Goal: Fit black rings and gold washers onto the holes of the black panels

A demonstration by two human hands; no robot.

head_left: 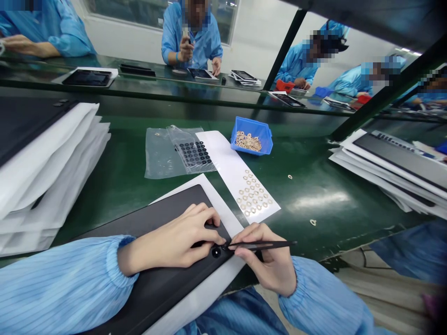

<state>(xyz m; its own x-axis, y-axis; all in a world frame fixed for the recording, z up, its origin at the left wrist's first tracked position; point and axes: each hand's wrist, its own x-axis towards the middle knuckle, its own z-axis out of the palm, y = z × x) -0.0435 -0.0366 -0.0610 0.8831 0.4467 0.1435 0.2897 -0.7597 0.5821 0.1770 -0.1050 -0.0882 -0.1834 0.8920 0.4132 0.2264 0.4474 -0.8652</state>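
Observation:
A dark grey flat panel lies on a white sheet at the near edge of the green bench. My left hand rests on the panel, fingers curled and pressed down beside a small round hole near its corner. My right hand pinches black tweezers, whose tips point left at that hole. A white strip carrying several small pale rings lies just beyond my hands.
A blue bin of rings sits behind the strip, next to clear bags with black rings. Stacks of white-wrapped panels stand at left and right. Loose rings dot the bench. Other workers in blue sit across.

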